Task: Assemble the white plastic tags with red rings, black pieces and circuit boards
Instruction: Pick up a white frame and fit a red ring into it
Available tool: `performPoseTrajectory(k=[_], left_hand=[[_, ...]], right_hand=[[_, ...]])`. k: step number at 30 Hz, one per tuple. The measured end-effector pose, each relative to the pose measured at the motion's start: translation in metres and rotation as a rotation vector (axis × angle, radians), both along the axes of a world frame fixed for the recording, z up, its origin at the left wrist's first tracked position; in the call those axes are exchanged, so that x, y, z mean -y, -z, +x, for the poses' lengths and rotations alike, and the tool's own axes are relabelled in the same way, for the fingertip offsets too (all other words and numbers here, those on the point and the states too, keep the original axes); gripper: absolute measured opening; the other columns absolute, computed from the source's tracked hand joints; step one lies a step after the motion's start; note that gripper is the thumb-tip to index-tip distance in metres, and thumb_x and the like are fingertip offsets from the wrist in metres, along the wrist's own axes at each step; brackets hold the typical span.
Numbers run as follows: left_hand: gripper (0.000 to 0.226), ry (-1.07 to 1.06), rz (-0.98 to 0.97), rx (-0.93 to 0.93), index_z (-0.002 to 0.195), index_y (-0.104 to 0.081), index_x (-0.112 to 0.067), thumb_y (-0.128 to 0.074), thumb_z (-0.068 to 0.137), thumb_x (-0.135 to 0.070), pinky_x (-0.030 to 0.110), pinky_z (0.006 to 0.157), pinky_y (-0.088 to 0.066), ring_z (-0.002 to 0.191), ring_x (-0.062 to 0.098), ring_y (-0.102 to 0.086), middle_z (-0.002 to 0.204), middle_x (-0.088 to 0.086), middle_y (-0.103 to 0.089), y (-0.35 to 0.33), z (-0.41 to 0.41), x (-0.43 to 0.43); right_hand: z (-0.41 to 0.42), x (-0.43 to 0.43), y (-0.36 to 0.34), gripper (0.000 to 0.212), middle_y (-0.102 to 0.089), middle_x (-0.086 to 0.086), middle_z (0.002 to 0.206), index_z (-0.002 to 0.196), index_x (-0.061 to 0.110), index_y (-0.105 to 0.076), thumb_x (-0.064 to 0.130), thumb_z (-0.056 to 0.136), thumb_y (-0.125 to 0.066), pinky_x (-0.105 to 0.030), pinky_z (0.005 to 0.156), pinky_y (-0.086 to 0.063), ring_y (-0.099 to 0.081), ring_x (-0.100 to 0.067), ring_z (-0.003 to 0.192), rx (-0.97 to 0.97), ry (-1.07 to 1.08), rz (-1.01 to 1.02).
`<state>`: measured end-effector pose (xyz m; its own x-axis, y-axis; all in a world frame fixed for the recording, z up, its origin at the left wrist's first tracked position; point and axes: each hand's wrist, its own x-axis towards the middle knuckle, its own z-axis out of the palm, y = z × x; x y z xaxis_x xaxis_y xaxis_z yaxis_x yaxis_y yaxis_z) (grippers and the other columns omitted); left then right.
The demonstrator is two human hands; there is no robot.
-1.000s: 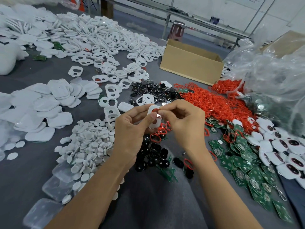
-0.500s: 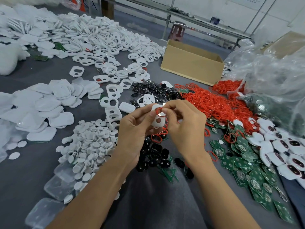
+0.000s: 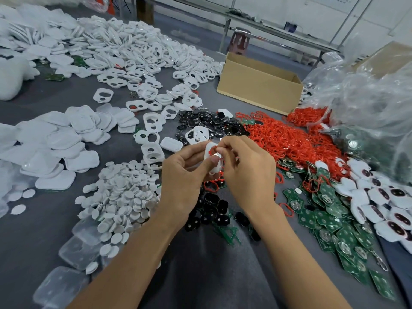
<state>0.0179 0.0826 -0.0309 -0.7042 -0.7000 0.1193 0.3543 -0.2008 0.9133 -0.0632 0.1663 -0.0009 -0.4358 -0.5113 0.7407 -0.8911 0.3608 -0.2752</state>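
Pinching a white tag (image 3: 208, 152) in the left grip (image 3: 182, 175), nipping a red ring (image 3: 213, 148) against it with the right grip (image 3: 247, 172), black pieces (image 3: 214, 206) below, circuit boards (image 3: 330, 217) near right.

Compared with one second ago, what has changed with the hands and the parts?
Very little. The left hand and right hand still hold the same white tag; the right hand only shifted its pinch slightly on the red ring. Nothing was taken or let go. Everything on the table stayed put.
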Motion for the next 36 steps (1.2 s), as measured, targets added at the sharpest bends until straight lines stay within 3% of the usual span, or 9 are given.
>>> performPoseTrajectory(k=[4, 9, 12, 16, 23, 32, 34, 36], left_hand=[[0.022, 0.006, 0.018, -0.009, 0.098, -0.073, -0.024, -0.075, 0.081, -0.010, 0.025, 0.065, -0.059, 0.081, 0.019, -0.075, 0.091, 0.001, -0.077, 0.000, 0.001, 0.000], [0.022, 0.002, 0.017, 0.008, 0.095, -0.075, -0.029, -0.077, 0.080, -0.013, 0.040, 0.071, -0.062, 0.083, 0.022, -0.075, 0.094, 0.001, -0.077, 0.002, 0.001, 0.001], [0.022, 0.013, 0.021, 0.009, 0.094, -0.075, -0.029, -0.076, 0.080, -0.013, 0.040, 0.072, -0.062, 0.084, 0.021, -0.075, 0.094, 0.001, -0.077, 0.002, 0.000, 0.001], [0.023, -0.008, 0.014, -0.004, 0.093, -0.074, -0.027, -0.076, 0.080, -0.009, 0.029, 0.068, -0.061, 0.083, 0.019, -0.075, 0.091, 0.001, -0.077, 0.002, 0.000, 0.002], [0.022, -0.029, 0.016, 0.014, 0.097, -0.074, -0.022, -0.076, 0.081, -0.008, 0.024, 0.067, -0.058, 0.083, 0.016, -0.074, 0.090, 0.002, -0.077, 0.006, -0.002, 0.002], [0.022, -0.027, 0.065, 0.064, 0.104, -0.072, -0.013, -0.073, 0.083, -0.007, 0.038, 0.075, -0.060, 0.080, 0.017, -0.073, 0.091, 0.004, -0.077, 0.007, -0.004, 0.001], [0.021, -0.037, 0.072, 0.058, 0.102, -0.072, -0.014, -0.073, 0.083, -0.006, 0.035, 0.073, -0.061, 0.079, 0.016, -0.073, 0.090, 0.003, -0.077, 0.007, -0.003, 0.002], [0.020, -0.037, 0.098, 0.043, 0.100, -0.073, -0.015, -0.072, 0.083, -0.004, 0.031, 0.069, -0.061, 0.074, 0.013, -0.072, 0.088, 0.003, -0.077, 0.005, -0.002, 0.003]], right_hand=[[-0.001, 0.001, 0.004, 0.006, -0.067, -0.002, 0.081, 0.083, 0.010, -0.069, 0.007, 0.086, -0.065, -0.043, 0.060, -0.050, -0.061, -0.024, 0.067, 0.144, -0.047, -0.053], [-0.004, 0.001, 0.001, 0.007, -0.068, 0.001, 0.078, 0.080, 0.010, -0.069, 0.004, 0.084, -0.066, -0.042, 0.063, -0.051, -0.062, -0.021, 0.067, 0.196, -0.049, -0.080], [-0.003, 0.001, 0.001, 0.007, -0.067, 0.000, 0.079, 0.081, 0.010, -0.069, 0.006, 0.085, -0.065, -0.042, 0.061, -0.050, -0.060, -0.022, 0.067, 0.162, -0.040, -0.046], [-0.001, 0.000, 0.003, 0.007, -0.066, -0.003, 0.078, 0.083, 0.010, -0.068, 0.010, 0.088, -0.062, -0.041, 0.052, -0.048, -0.058, -0.026, 0.062, 0.043, -0.011, -0.003], [0.003, 0.003, 0.007, 0.006, -0.066, -0.002, 0.074, 0.079, 0.010, -0.070, 0.007, 0.084, -0.069, -0.036, 0.044, -0.046, -0.058, -0.025, 0.056, -0.045, 0.033, -0.076], [0.005, 0.006, 0.015, 0.011, -0.068, -0.004, 0.068, 0.073, 0.010, -0.073, 0.001, 0.080, -0.072, -0.037, 0.045, -0.046, -0.059, -0.026, 0.053, -0.084, 0.062, -0.183], [0.006, 0.007, 0.013, 0.010, -0.070, -0.001, 0.071, 0.074, 0.011, -0.075, 0.003, 0.080, -0.072, -0.036, 0.052, -0.049, -0.062, -0.022, 0.058, 0.020, 0.037, -0.172], [0.002, 0.006, 0.007, 0.012, -0.070, 0.007, 0.073, 0.075, 0.016, -0.076, 0.005, 0.079, -0.074, -0.030, 0.060, -0.050, -0.063, -0.011, 0.064, 0.263, -0.033, -0.181]])
